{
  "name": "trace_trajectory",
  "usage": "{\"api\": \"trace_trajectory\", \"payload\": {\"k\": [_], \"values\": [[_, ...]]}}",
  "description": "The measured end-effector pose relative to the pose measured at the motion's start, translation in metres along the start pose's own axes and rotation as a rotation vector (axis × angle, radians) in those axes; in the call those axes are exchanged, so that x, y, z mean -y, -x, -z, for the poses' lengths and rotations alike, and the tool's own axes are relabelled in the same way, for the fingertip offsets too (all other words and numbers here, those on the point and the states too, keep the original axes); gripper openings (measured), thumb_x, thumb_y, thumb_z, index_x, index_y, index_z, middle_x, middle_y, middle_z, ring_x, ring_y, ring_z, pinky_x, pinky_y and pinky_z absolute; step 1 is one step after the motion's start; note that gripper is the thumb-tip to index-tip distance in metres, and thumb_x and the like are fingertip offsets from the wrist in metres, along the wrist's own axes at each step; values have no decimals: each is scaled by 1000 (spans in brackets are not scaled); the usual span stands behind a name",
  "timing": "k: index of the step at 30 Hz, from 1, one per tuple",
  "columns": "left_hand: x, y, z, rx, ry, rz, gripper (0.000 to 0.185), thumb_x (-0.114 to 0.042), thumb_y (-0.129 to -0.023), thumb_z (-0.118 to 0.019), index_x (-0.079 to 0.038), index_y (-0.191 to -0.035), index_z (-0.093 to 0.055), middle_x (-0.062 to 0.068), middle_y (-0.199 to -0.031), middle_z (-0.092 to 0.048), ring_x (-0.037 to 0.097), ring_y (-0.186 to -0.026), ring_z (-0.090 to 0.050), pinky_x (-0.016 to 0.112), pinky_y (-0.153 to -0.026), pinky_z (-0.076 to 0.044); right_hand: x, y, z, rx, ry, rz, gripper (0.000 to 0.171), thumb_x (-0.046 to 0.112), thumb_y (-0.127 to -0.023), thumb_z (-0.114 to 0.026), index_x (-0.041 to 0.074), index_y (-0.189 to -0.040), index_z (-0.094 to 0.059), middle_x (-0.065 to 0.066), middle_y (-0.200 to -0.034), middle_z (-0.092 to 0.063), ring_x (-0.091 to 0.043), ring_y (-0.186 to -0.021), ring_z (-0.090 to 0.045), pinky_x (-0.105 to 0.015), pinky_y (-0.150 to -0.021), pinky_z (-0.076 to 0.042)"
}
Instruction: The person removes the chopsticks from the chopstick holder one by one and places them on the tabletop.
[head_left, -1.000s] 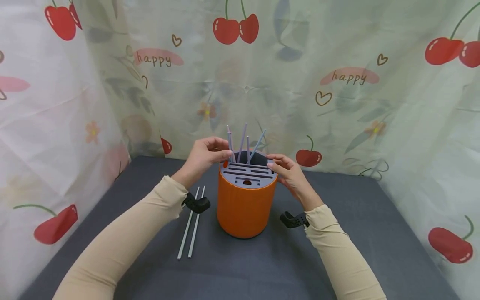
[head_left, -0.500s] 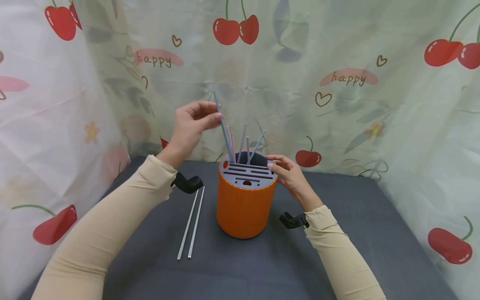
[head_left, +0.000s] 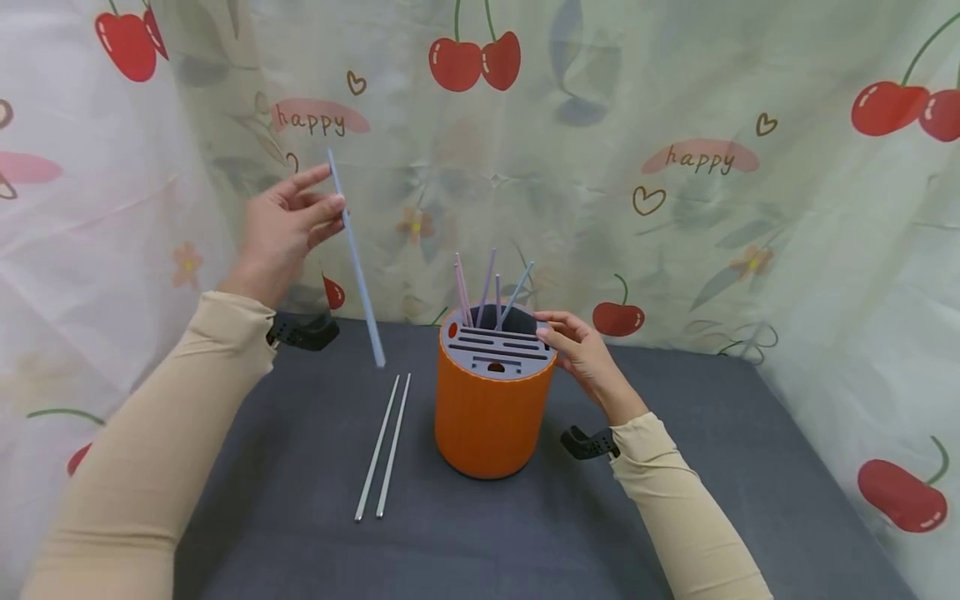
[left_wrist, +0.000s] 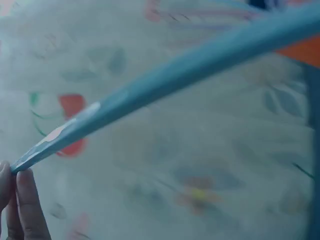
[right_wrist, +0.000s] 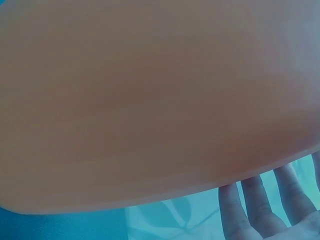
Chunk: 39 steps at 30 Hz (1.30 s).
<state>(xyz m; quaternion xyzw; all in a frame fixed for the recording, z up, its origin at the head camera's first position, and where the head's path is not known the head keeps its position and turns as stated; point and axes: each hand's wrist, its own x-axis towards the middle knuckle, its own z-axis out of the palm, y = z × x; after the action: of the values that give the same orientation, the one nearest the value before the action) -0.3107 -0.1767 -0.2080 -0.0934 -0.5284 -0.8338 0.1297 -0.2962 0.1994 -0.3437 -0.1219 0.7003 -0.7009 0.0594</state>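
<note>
Left hand (head_left: 288,221) pinches blue straw (head_left: 357,267) — held clear in open air.
Straw tip hangs below the pinch, above grey table (head_left: 712,433); right hand (head_left: 581,354) rests relaxed fingers on orange holder (head_left: 489,421) rim.

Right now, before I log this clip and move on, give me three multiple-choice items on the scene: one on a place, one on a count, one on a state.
1. Where do the two loose straws lie?
A. On the grey table, to the left of the orange holder
B. Inside the holder
C. Under the right hand

2. How many straws stand in the holder?
A. One
B. Four
C. Nine

3. What is the left hand doing?
A. Lying flat on the table
B. Gripping the holder
C. Pinching a blue straw in the air

Answers:
1 A, the head view shows them side by side on the cloth beside the holder.
2 B, four thin straws stick up from its back opening.
3 C, the fingers pinch its upper end, and its lower tip hangs clear of the table, while the right hand touches the holder's rim.
</note>
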Motion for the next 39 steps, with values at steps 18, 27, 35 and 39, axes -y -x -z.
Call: {"api": "trace_trajectory", "payload": {"k": [18, 27, 35, 39], "values": [[188, 35, 111, 123, -710, 527, 48, 2, -91, -64, 1, -138, -51, 11, -98, -70, 6, -76, -66, 25, -71, -60, -1, -1, -1, -6, 4, 2, 34, 22, -97, -61, 13, -129, -55, 1, -116, -57, -15, -104, -57, -26, -86, -55], [211, 48, 108, 165, -747, 565, 43, 5, -86, -67, 7, -128, -58, 14, -92, -70, 8, -67, -65, 24, -62, -60, -2, -2, -1, -11, 16, 6, 39, 21, -97, -60, 8, -133, -51, 2, -117, -57, -15, -104, -58, -26, -85, -55], [227, 46, 107, 127, -807, 562, 44, 6, -82, -72, 6, -125, -61, 12, -81, -70, 7, -63, -64, 24, -58, -59, -1, -1, 0, -11, 12, 8, 38, 21, -97, -60, 9, -132, -52, 1, -116, -57, -14, -103, -58, -26, -85, -55], [227, 46, 103, 122, -847, 565, 45, 8, -79, -74, 6, -122, -63, 11, -80, -69, 9, -61, -64, 25, -56, -58, -2, -1, 0, -4, 6, 14, 38, 21, -97, -60, 9, -132, -52, 1, -116, -57, -14, -103, -58, -26, -86, -54]]}}
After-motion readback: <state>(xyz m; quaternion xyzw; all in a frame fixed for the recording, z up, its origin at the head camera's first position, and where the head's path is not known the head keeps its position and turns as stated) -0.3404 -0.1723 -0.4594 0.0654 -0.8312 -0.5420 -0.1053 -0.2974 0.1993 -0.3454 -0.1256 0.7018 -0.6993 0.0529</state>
